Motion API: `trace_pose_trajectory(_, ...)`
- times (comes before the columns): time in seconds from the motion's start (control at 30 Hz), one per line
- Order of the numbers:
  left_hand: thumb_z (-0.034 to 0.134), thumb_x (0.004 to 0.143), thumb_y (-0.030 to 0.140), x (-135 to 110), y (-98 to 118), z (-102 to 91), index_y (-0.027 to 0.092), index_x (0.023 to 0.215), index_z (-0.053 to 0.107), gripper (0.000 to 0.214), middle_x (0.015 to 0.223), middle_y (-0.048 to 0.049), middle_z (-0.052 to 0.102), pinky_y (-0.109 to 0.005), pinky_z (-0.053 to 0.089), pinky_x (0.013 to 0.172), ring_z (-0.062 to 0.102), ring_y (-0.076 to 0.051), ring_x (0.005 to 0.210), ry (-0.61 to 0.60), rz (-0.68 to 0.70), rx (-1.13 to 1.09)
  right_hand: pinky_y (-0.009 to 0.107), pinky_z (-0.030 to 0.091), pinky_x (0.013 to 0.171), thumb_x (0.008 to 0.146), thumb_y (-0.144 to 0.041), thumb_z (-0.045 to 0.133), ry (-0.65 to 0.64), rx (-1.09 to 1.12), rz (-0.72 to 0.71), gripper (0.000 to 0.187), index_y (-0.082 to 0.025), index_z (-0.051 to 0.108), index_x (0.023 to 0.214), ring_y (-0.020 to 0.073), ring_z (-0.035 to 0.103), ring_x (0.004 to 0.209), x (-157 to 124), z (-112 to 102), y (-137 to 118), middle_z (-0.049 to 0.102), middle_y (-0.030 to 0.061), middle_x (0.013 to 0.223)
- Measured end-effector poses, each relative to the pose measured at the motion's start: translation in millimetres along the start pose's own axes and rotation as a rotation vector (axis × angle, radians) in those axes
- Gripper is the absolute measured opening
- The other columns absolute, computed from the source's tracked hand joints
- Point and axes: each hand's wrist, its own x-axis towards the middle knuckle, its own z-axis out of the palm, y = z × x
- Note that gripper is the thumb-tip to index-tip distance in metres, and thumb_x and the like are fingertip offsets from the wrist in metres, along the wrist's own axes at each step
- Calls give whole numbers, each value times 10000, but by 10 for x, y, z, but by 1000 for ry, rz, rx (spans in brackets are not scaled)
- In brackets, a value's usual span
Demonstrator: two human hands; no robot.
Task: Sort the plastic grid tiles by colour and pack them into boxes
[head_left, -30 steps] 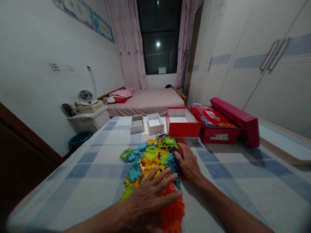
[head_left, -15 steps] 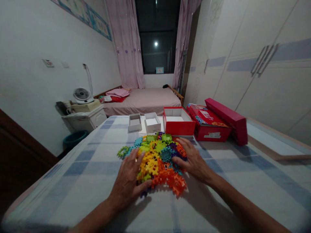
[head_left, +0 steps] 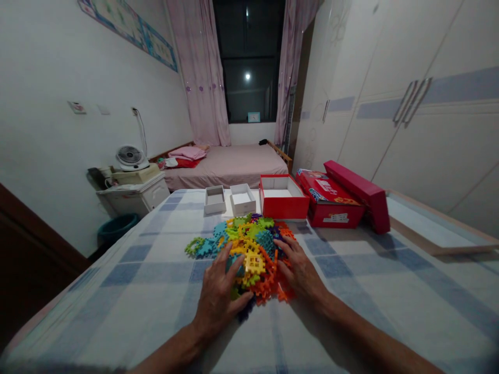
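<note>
A heap of plastic interlocking building pieces (head_left: 253, 244) in yellow, orange, green, blue and purple lies on the checked cloth. Against the heap's near left side rests my left hand (head_left: 222, 285), fingers spread over yellow and blue pieces, thumb by a dark purple one. My right hand (head_left: 300, 267) touches the right side, its fingers apart on orange and purple pieces. Neither hand has closed round a piece. Some pieces are hidden beneath the fingers.
Behind the heap stand a small grey-white box (head_left: 214, 200), a white box (head_left: 243, 200) and an open red box (head_left: 283, 205). A red printed carton (head_left: 335, 213) with a long red lid (head_left: 360, 195) leaning on it is at the right, beside a wood-edged tray (head_left: 440, 248).
Both hands have moved inward, my left to the right and my right slightly left and down. The near part of the heap is pushed closer together. The view has shifted slightly.
</note>
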Motion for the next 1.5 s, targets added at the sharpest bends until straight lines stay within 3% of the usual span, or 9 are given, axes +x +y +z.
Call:
trace_pose_trajectory(0.2, 617, 797, 319, 487, 279, 94, 227, 1150, 582, 367, 1288, -92, 567, -463, 440, 929, 462, -287, 1232, -3, 284, 32, 446, 332, 1094, 677, -37, 355, 126, 51, -16, 588, -149, 551, 1219, 208, 432, 1242, 18, 76, 258, 516, 115, 1274)
trace_pose_trajectory(0.33, 526, 861, 293, 786, 359, 116, 253, 1154, 585, 301, 1303, -58, 558, -459, 396, 981, 427, -255, 1265, 78, 288, 35, 455, 318, 1096, 668, -55, 350, 140, 57, -15, 607, -171, 530, 1236, 201, 416, 1263, 31, 19, 349, 503, 95, 1304)
trace_pose_trajectory(0.53, 450, 890, 381, 782, -74, 3, 221, 1235, 535, 390, 1375, -105, 470, -517, 292, 1071, 369, -262, 1309, 76, 1, 54, 485, 314, 1078, 840, -266, 354, 166, -14, 187, 483, -183, 457, 1305, 242, 403, 1278, -5, -168, 457, 474, 115, 1342)
trace_pose_trajectory(0.73, 373, 905, 462, 529, -360, 139, 145, 1292, 487, 513, 1374, -184, 453, -544, 341, 1029, 369, -318, 1310, -99, -359, 97, 493, 252, 1104, 855, -453, 395, 41, 56, 308, 576, -181, 387, 1363, 267, 330, 1333, -61, 8, 336, 384, 132, 1430)
trace_pose_trajectory(0.93, 385, 909, 450, 668, 34, 286, 197, 1292, 489, 471, 1376, -150, 467, -600, 317, 1026, 358, -316, 1318, -66, -146, -17, 455, 253, 1118, 879, -363, 370, 11, 191, 118, 504, -173, 405, 1344, 223, 357, 1316, 164, 94, 116, 412, 118, 1408)
trace_pose_trajectory(1.07, 420, 879, 506, 664, 118, 112, 201, 1322, 461, 539, 1415, -140, 425, -615, 225, 1068, 267, -323, 1365, -74, 42, 8, 456, 289, 1094, 884, -372, 367, 46, 160, 112, 472, -168, 441, 1303, 222, 417, 1261, 148, -196, 192, 474, 122, 1338)
trace_pose_trajectory(1.2, 488, 752, 680, 460, 34, -30, 227, 1388, 380, 788, 1468, -157, 340, -637, 186, 1067, 212, -371, 1377, -220, 264, 25, 465, 280, 1096, 841, -476, 492, -156, 123, 83, 610, -209, 362, 1374, 237, 349, 1317, -112, -460, 195, 387, 114, 1419)
trace_pose_trajectory(1.33, 517, 729, 684, 417, 92, 66, 221, 1392, 369, 823, 1478, -163, 320, -634, 199, 1065, 228, -385, 1367, -272, 272, 38, 494, 297, 1079, 696, -469, 679, -307, 18, 22, 813, -213, 352, 1396, 289, 313, 1340, -238, -350, 107, 317, 143, 1465)
trace_pose_trajectory(1.5, 577, 801, 452, 714, 276, 170, 208, 1266, 509, 530, 1418, -138, 419, -621, 224, 1071, 279, -354, 1354, -155, 169, 56, 434, 348, 1064, 816, -279, 540, -142, -13, 6, 514, -164, 457, 1309, 233, 412, 1279, 14, -232, 129, 442, 141, 1372)
